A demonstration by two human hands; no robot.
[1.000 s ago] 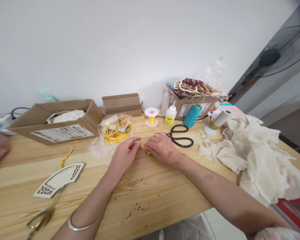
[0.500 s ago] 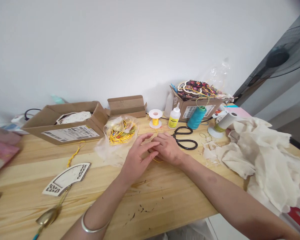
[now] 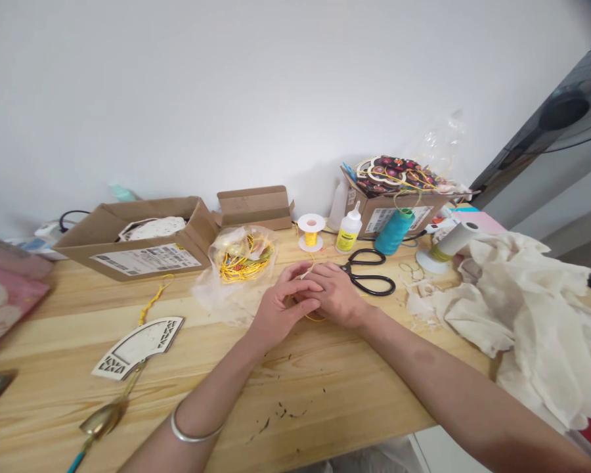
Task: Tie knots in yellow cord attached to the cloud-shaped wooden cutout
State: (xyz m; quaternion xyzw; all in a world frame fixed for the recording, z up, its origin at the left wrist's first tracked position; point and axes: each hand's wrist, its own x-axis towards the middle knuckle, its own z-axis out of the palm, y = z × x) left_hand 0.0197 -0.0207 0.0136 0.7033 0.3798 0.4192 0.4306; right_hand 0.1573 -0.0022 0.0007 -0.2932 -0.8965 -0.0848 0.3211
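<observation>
So the yellow cord [image 3: 316, 319] loops out near-left of the black scissors [image 3: 353, 273], from under the right hand [image 3: 339, 293], the left hand [image 3: 286, 303] farther left, both curled in, can't tell what either's pinching.

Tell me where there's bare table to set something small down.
Bare table shows between the fan piece and left forearm, and from there across to the right forearm, though dark flecks lie there. It's crowded around the fingers, with bag, spool, labelled bottle and scissors; cloth covers the right.
</observation>
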